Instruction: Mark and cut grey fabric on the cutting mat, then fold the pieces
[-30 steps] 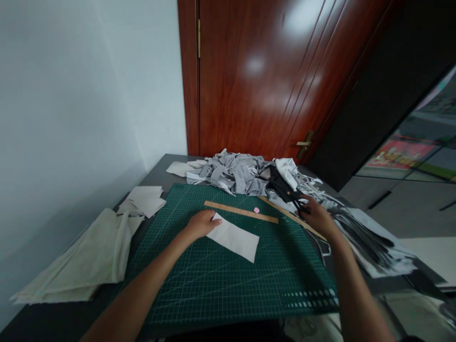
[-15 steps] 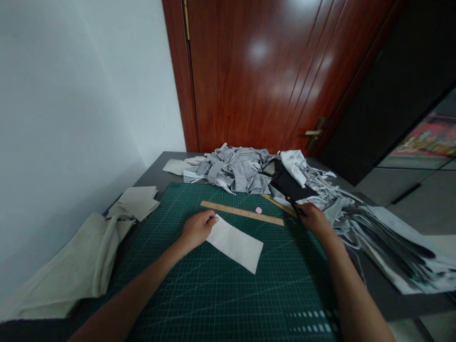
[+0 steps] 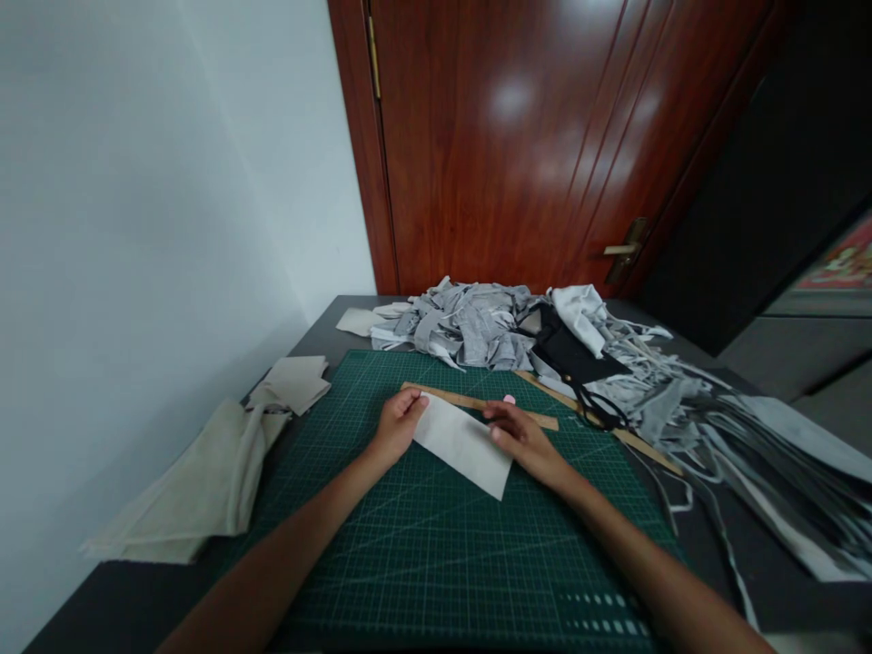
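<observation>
Green gridded cutting mat (image 3: 442,563) on dark grey flat bench (image 3: 317,338). Over mat's middle: off-white rectangular fabric piece (image 3: 463,443). At its 12 o'clock: brown straight wooden ruler (image 3: 463,401), then pink round disc (image 3: 509,399). From mat's centre: folded cream cloth (image 3: 197,490) at 9 o'clock; small cream fabric pieces (image 3: 292,383) at 10; tangled grey fabric heap (image 3: 477,322) at 12, before reddish-brown wooden door (image 3: 504,154); black scissors (image 3: 584,397) at 2; long grey fabric strips (image 3: 797,472) at 3.

Over a green mat (image 3: 436,563), left grip (image 3: 401,422) pinches a pale rectangle (image 3: 463,447), right grip (image 3: 523,438) by its other end
</observation>
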Demonstrator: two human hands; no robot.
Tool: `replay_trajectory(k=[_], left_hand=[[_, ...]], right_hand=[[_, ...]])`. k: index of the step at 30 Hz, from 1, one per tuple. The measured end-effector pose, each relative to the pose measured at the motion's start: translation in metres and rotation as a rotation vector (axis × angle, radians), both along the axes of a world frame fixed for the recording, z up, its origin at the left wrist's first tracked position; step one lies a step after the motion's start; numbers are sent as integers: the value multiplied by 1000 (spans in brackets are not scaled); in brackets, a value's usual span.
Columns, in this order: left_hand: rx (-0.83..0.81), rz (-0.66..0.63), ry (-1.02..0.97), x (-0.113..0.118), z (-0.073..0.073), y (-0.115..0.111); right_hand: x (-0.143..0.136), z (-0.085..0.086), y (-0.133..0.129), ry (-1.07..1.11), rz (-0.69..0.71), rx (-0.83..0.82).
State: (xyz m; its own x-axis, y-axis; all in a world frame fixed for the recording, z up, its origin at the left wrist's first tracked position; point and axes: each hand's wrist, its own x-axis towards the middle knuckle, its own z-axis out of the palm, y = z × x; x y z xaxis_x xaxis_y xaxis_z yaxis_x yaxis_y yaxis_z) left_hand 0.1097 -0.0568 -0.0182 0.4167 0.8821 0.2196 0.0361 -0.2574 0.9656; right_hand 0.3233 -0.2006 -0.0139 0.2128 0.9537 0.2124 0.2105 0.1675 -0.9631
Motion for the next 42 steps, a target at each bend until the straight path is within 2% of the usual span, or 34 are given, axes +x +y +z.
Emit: replay_trajectory(k=[3,7,11,17,22,25,31,35,38,42], left_hand=[[-9,38,-17,0,-2,1],[-23,82,-38,1,-5,2],[-29,84,-84,2,-5,2],[-42,173,-146,5,-5,5],[-60,323,-205,14,-7,9],[-80,348,-234,15,-8,7],[-92,278,-248,6,-4,1],[-102,182,-290,7,-2,-11],[-156,98,-283,13,-1,-29],[-188,15,-262,19,1,-55]], right_hand=[[-5,-8,7,-161,-17,-38],[14,-9,17,-210,-34,-69],[27,-11,31,-145,-123,-73],[23,-16,57,-46,-172,-62],[18,-14,57,8,-171,3],[17,-16,54,38,-192,41],[15,-19,53,121,-336,86],[0,-11,43,231,-418,134],[-23,-4,32,336,-361,160],[-54,-2,19,256,-232,124]])
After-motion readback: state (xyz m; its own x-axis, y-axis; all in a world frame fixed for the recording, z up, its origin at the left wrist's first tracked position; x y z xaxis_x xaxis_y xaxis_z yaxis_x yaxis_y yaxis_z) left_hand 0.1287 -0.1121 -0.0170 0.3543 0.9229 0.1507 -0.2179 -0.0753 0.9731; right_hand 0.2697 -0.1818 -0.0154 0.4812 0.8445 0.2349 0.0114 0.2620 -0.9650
